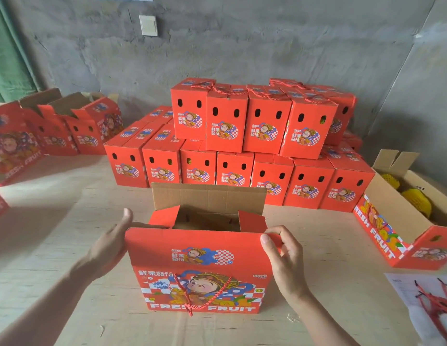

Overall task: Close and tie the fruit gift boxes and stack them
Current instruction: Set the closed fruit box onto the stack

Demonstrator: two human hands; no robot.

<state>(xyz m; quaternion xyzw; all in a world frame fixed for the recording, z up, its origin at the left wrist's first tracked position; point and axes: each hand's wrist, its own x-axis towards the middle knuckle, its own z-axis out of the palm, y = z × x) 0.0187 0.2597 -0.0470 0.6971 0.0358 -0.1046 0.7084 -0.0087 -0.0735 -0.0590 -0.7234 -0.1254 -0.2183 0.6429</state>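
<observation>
A red fruit gift box [200, 285] stands in front of me on the table, its top open. Its far flap [207, 198] stands upright, brown side toward me, and the two side flaps tilt inward. A red rope handle [202, 295] hangs down the front face. My left hand [110, 245] lies flat against the box's left upper corner, fingers straight. My right hand [282, 258] pinches the right end of the near flap, thumb on the printed side. What is inside the box is hidden.
Two tiers of closed red boxes [242, 146] are stacked behind the open one. Open boxes [75, 126] stand at the far left. At the right, another open box [402, 221] holds yellow net-wrapped fruit [417, 198]. Red ropes [437, 300] lie on paper at the right edge.
</observation>
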